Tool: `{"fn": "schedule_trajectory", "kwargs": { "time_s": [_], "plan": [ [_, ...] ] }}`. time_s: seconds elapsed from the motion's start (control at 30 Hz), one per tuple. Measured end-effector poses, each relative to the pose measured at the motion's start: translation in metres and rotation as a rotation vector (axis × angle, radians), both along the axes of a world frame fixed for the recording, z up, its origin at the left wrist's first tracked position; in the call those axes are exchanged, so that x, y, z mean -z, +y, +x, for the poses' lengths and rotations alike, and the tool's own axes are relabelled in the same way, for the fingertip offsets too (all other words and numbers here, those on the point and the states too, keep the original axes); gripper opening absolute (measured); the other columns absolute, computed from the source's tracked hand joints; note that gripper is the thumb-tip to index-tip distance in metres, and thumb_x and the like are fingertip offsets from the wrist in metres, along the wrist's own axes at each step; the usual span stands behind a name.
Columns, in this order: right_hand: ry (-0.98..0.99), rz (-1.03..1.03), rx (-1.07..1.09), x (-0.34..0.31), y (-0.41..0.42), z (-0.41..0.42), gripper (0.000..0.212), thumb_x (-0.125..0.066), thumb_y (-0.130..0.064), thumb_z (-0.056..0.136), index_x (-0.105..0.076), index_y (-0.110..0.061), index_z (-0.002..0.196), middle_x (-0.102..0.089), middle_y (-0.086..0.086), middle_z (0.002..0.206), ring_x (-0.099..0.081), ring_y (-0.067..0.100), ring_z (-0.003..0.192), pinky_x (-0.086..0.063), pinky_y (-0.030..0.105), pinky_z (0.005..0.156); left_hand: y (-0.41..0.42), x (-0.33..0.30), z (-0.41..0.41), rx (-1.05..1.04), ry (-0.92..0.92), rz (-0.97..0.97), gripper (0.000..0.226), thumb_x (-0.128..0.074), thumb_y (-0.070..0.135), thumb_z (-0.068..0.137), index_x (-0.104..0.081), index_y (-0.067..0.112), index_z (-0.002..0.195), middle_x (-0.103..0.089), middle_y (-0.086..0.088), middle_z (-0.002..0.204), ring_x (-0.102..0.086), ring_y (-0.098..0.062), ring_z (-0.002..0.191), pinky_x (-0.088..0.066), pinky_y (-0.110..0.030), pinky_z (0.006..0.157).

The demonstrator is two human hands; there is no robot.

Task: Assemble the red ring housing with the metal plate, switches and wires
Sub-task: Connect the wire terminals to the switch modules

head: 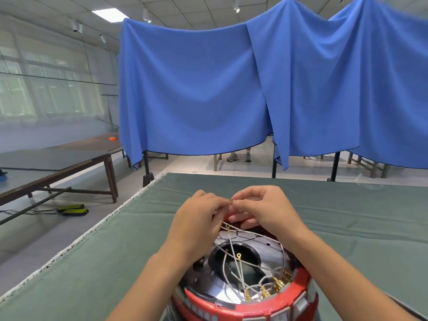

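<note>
While looking forward and down from the head camera: seeing a red ring housing (245, 308) lying on a green cloth-covered table (115, 251), close to the near edge, with its far rim hidden behind the hands. Sitting inside the ring, a shiny metal plate (271, 247) with a dark round opening (236, 258) in its middle. Running over the plate and across the opening, several thin white wires (231, 251), some ending in small gold ring terminals (239, 255). Gathering at the right inner wall of the housing, a bunch of gold connectors (266, 290); not possible to tell what these are plugged into.

Reaching in from the lower left, the left hand (196, 221), with fingers curled narrowly and fingertips meeting the other hand above the far rim. Reaching in from the lower right, the right hand (259, 209), with thumb and forefinger pinching a tiny gold terminal (232, 201) at the end of a wire. Appearing to pinch the same small piece from the left side, the left fingertips, but too small to say surely. Resting low near the red rim, the remaining right fingers, loosely bent.

Hanging behind the table, big blue curtains (196, 89) on dark stands. Standing at the left, long wooden tables (69, 158), and lying on the floor under them, two yellow-green flat devices (74, 209) with cables. Showing below the curtain edge, a pair of feet in shoes (239, 156).
</note>
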State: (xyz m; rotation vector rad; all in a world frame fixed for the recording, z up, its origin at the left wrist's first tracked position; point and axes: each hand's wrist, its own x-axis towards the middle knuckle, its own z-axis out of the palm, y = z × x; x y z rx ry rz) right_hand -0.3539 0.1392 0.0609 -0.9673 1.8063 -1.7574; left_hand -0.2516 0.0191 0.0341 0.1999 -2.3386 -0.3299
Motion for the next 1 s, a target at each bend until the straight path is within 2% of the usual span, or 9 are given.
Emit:
{"fn": "schedule_trajectory", "kwargs": {
  "time_s": [0.13, 0.23, 0.4, 0.6, 1.0],
  "plan": [
    [-0.047, 0.002, 0.02, 0.003, 0.001, -0.002, 0.004, -0.064, -0.006, 0.087, -0.067, -0.008, 0.085, -0.075, 0.009, 0.075, -0.07, 0.016, 0.058, -0.047, 0.018, 0.042, 0.002, 0.0, 0.002, -0.029, 0.05, 0.029, 0.011, -0.063, 0.019, 0.088, -0.072, 0.022, 0.092, -0.066, 0.01, 0.082, -0.058, -0.011, 0.081, -0.047, -0.029, 0.069],
    [-0.108, -0.005, 0.043, 0.006, 0.0, -0.006, 0.009, -0.059, -0.008, 0.09, -0.067, -0.009, 0.089, -0.074, 0.009, 0.074, -0.069, 0.017, 0.056, -0.045, 0.018, 0.04, 0.001, -0.001, 0.001, -0.053, 0.076, 0.053, 0.012, -0.06, 0.019, 0.091, -0.072, 0.02, 0.093, -0.067, 0.009, 0.083, -0.061, -0.013, 0.08, -0.048, -0.032, 0.07],
    [-0.074, 0.03, 0.007, 0.011, -0.001, -0.007, 0.01, -0.059, -0.005, 0.09, -0.068, -0.009, 0.087, -0.074, 0.01, 0.072, -0.067, 0.016, 0.053, -0.046, 0.019, 0.04, 0.003, -0.001, 0.004, -0.083, 0.091, 0.063, 0.015, -0.057, 0.02, 0.092, -0.071, 0.022, 0.096, -0.068, 0.01, 0.084, -0.061, -0.012, 0.079, -0.045, -0.027, 0.067],
    [-0.034, -0.021, -0.036, 0.011, -0.004, -0.004, 0.005, -0.068, -0.014, 0.085, -0.068, -0.009, 0.084, -0.073, 0.011, 0.073, -0.066, 0.019, 0.052, -0.044, 0.018, 0.039, 0.002, -0.001, 0.003, -0.085, 0.086, 0.045, 0.015, -0.059, 0.021, 0.091, -0.072, 0.023, 0.097, -0.071, 0.01, 0.087, -0.063, -0.01, 0.079, -0.044, -0.023, 0.065],
    [-0.025, -0.086, -0.02, 0.013, -0.002, 0.002, 0.01, -0.067, -0.011, 0.085, -0.069, -0.007, 0.077, -0.07, 0.011, 0.064, -0.06, 0.015, 0.045, -0.041, 0.018, 0.038, 0.006, -0.001, 0.008, -0.027, 0.047, 0.003, 0.013, -0.062, 0.023, 0.087, -0.074, 0.024, 0.093, -0.072, 0.008, 0.082, -0.065, -0.014, 0.076, -0.051, -0.034, 0.064]
  ]
}}
